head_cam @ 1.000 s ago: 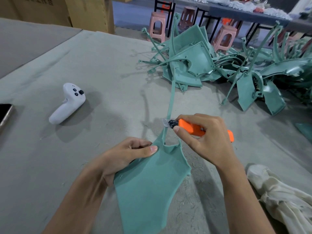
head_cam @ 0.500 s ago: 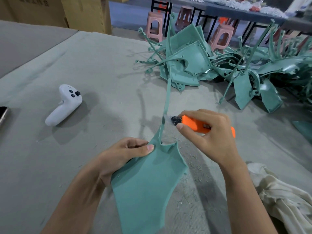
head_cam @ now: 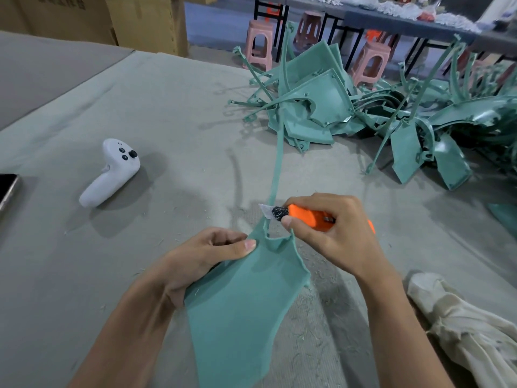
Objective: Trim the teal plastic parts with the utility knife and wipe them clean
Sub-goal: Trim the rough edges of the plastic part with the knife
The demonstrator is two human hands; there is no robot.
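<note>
Low in the middle of the frame, the left hand (head_cam: 201,264) has its fingers (head_cam: 243,244) clenched on the upper left edge of the teal plastic part (head_cam: 240,312), thumb pressed flat on top. The right hand (head_cam: 333,233) is wrapped around the orange utility knife (head_cam: 310,215), and the blade (head_cam: 265,210) sits right against the base of the thin teal strip (head_cam: 277,166) where it leaves the panel. This looks like the trimming cut itself, at the junction.

To do it well, I'd say keep the blade tight to the panel's edge so no stub is left, cut away from that left thumb, which sits near the blade, and hold the panel braced so the strip cannot whip.

The part's long axis runs from the bottom centre of the frame up toward the top, tilted slightly right. The broad panel is lowest, its far end off the bottom edge, and the strip points away toward the pile of teal parts (head_cam: 363,107) in the upper right.

Plastic shavings (head_cam: 313,320) litter the grey table (head_cam: 167,113) beside the panel. A pale cloth (head_cam: 461,331) waits at lower right, presumably for the wipe. A white controller (head_cam: 112,172) lies at the left, well apart.
</note>
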